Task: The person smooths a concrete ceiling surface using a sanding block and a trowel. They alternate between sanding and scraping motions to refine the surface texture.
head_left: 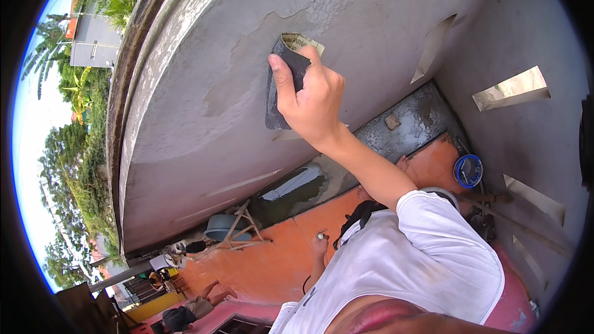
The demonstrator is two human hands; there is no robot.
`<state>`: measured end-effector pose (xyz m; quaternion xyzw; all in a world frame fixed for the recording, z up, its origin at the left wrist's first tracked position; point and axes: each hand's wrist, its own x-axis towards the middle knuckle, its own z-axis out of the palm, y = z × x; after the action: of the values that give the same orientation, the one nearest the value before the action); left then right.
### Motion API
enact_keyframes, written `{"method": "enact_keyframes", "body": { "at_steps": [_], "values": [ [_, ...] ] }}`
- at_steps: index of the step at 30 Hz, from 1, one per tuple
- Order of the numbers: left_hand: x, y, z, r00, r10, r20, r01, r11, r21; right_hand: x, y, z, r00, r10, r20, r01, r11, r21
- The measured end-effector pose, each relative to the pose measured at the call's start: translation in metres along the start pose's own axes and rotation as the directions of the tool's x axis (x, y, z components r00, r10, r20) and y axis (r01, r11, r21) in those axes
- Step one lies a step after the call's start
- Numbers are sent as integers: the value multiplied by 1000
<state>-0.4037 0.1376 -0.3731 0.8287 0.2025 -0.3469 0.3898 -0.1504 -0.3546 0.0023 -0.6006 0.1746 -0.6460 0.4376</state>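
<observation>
My right hand [314, 96] is closed round a dark grey sheet of sandpaper [277, 111], thumb on one side and fingers behind. The sheet lies against the rough grey plastered wall [204, 55]. One corner is curled over, showing its pale printed backing [302, 43]. Patches of uneven, flaking plaster surround the hand. Lower down, near my white shirt [402, 260], my left hand [320, 245] hangs with its fingers curled. Something small and pale shows at its fingertips, too small to name.
A blue-rimmed bucket [468, 171] stands by the right-hand wall with slot openings. Below the wall are a wet channel [291, 188], an orange floor [278, 260], and a wooden stand [238, 229] beside a grey basin [223, 227]. Another person [185, 312] sits far off, lower left.
</observation>
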Motion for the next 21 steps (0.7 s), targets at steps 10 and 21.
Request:
{"method": "enact_keyframes", "body": {
  "at_steps": [10, 21],
  "values": [
    [-3, 44, 58, 992, 116, 42, -120, 987, 105, 18, -14, -4, 988, -49, 147, 50, 999, -5],
    [-23, -53, 22, 1000, 3, 4, -2, 998, -62, -21, -62, 30, 945, -117, 304, 121, 993, 4]
  ]
}}
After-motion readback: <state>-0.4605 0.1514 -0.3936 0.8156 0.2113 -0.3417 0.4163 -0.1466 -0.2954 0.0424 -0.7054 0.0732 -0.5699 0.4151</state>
